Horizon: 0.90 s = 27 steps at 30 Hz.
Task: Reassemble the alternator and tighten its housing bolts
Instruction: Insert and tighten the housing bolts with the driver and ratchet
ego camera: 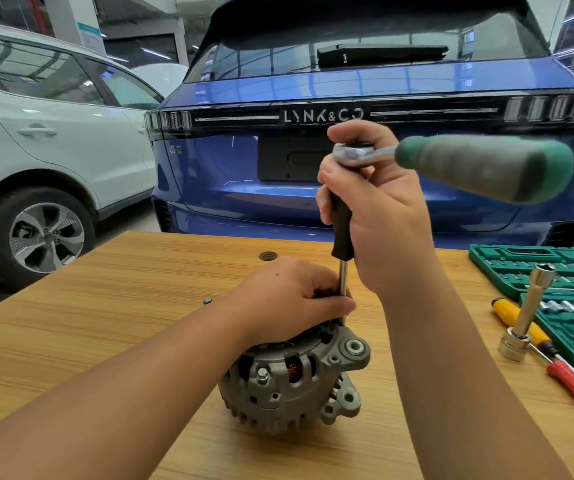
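Where left hand (pixel 292 299) covers alternator (pixel 296 379): bolt unseen.

1. The table (pixel 88 306) lies bare to the left of the alternator (pixel 292 379), with only a small nut (pixel 207 300) near the far left; a hand could pass there.
2. On the right, the green socket case (pixel 527 265), an upright socket extension (pixel 527 313) and screwdrivers (pixel 555 355) crowd the edge.
3. Above the alternator both hands, the black driver (pixel 342 230) and the ratchet handle (pixel 486 168) block the approach from overhead.
4. The front strip of table is open.
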{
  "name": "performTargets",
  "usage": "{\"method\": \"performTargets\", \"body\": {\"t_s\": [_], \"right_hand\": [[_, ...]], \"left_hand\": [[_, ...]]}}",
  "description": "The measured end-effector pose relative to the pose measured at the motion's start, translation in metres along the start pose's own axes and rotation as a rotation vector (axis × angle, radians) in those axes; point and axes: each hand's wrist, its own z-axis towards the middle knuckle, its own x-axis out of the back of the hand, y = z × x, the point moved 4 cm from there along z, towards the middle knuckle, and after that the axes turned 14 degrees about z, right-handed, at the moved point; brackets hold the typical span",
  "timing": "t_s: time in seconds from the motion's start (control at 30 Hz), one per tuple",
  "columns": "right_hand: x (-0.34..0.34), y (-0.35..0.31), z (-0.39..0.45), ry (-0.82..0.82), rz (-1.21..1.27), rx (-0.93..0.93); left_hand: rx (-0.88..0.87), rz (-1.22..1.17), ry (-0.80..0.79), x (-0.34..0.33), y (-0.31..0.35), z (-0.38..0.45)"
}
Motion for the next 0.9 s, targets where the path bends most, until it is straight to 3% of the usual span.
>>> {"method": "performTargets", "body": {"t_s": [0.2,0.33,0.5,0.63,0.77,0.83,0.9], "right_hand": [[0.002,0.001,0.003,-0.169,0.361,-0.057],[0.006,0.003,0.003,-0.184,0.478,-0.114],[0.003,0.004,0.008,-0.082,0.333,-0.214],[0.006,0.001,0.001,-0.049,0.226,-0.178],[0.014,-0.003,0.001,0.205,0.039,-0.159],[0.021,-0.006,0.000,0.292,0.081,-0.201],[0.024,-0.006,0.001,0.246,0.295,-0.368]], "left_hand": [[0.010,0.007,0.000,0.001,0.001,-0.001],[0.009,0.020,0.002,0.002,0.001,-0.001],[0.002,0.003,0.004,0.002,0.001,-0.001],[0.005,-0.005,0.000,0.001,0.000,0.000],[-0.025,0.005,-0.004,0.001,0.002,0.000],[-0.038,0.010,-0.008,0.002,0.003,0.000],[-0.040,0.009,-0.001,0.002,0.002,0.001]]}}
